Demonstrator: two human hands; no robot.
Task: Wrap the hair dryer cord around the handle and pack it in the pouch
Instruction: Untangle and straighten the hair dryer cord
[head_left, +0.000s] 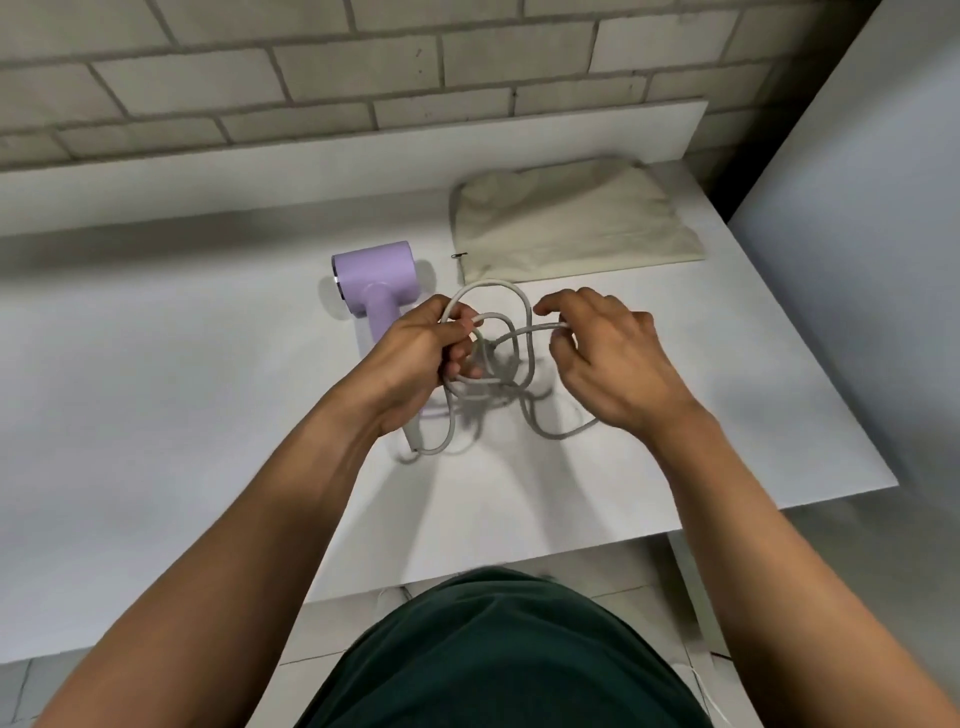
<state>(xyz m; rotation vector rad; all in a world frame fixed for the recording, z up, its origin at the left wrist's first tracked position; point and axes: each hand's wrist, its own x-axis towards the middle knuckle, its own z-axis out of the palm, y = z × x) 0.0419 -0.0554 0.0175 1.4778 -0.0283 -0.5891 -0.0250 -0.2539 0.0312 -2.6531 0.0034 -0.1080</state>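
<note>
On the white bench (208, 364) before a brick wall — both hands work the grey cord (519, 332): left hand (415, 358) grips loops, right hand (608, 358) pinches a strand — lilac hair dryer (371, 283) left, pouch (571, 223) far right.

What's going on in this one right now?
A person is handling the grey cord of a lilac hair dryer lying on the white table. The left hand grips several loops; the right hand pinches one strand. The cord is in loose loops, and the cream pouch lies behind.

Dryer handle (383, 318) half hidden by left hand (413, 358), cord (524, 317) crossings — unclear
</note>
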